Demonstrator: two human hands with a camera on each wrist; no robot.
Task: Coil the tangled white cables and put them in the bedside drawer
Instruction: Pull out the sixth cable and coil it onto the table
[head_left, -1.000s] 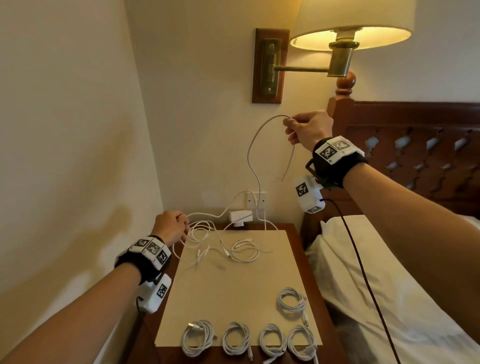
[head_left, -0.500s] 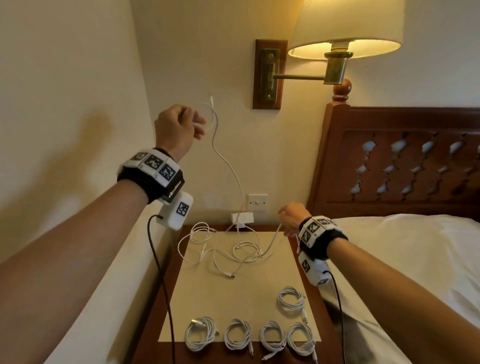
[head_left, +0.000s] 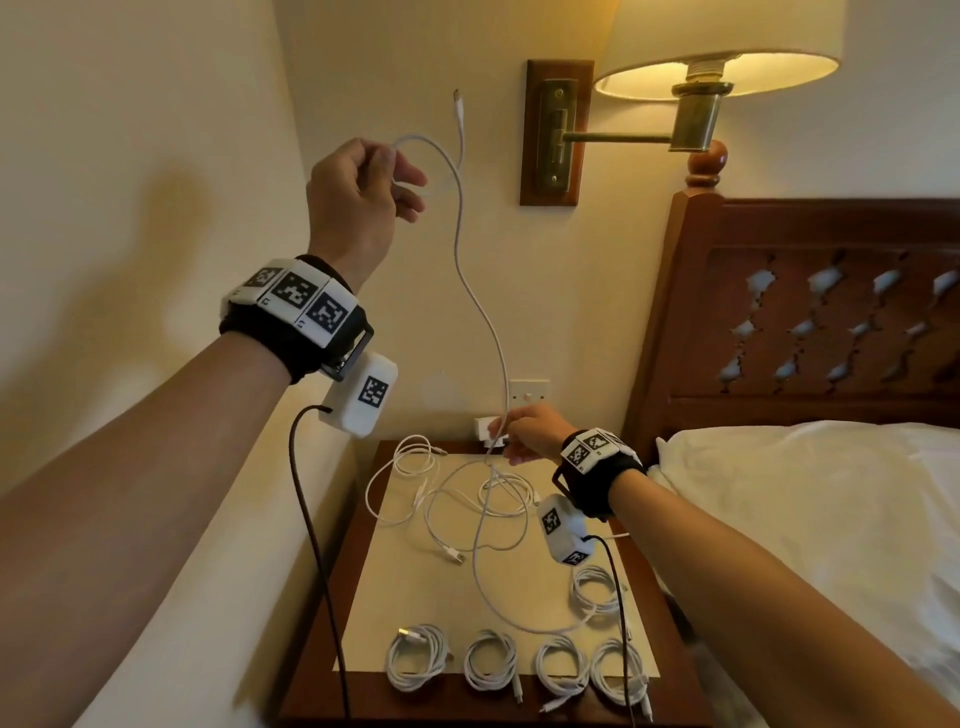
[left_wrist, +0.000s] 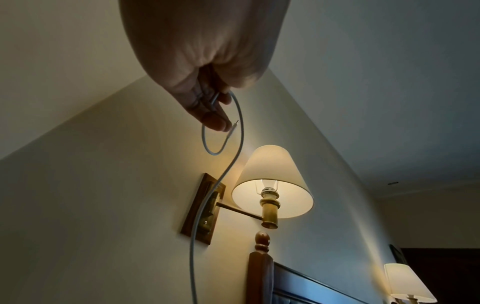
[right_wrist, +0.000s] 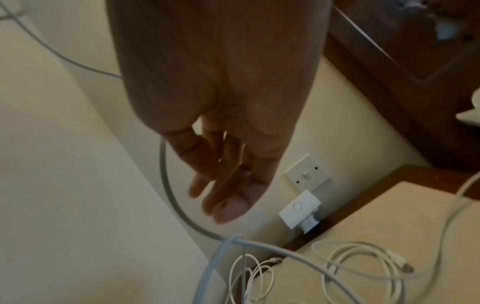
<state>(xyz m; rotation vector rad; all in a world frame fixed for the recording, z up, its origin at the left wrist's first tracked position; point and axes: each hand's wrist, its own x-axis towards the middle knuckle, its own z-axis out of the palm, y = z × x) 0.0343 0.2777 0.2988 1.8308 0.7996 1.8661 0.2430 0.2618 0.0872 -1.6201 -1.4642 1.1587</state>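
My left hand (head_left: 382, 179) is raised high near the wall and pinches a white cable (head_left: 483, 322) close to its end, with a small loop (left_wrist: 222, 142) hanging from the fingers (left_wrist: 215, 121). The cable drops to my right hand (head_left: 519, 434), which is low at the back of the nightstand with fingers loosely curled round the cable (right_wrist: 166, 185). Below it lies the tangle of white cables (head_left: 467, 501) on a beige mat (head_left: 415, 587). Several coiled cables (head_left: 491, 660) sit along the mat's front. No drawer is in view.
A white charger (right_wrist: 298, 209) is plugged in under a wall switch (right_wrist: 306, 174) behind the nightstand (head_left: 322, 680). A lit wall lamp (head_left: 711, 67) hangs above. The bed (head_left: 805, 519) and wooden headboard (head_left: 779, 312) stand to the right, and a wall closes in on the left.
A second ago my right hand held the cable high and my left was down at the tangle. Now the left holds the cable end high and the right is low on it.
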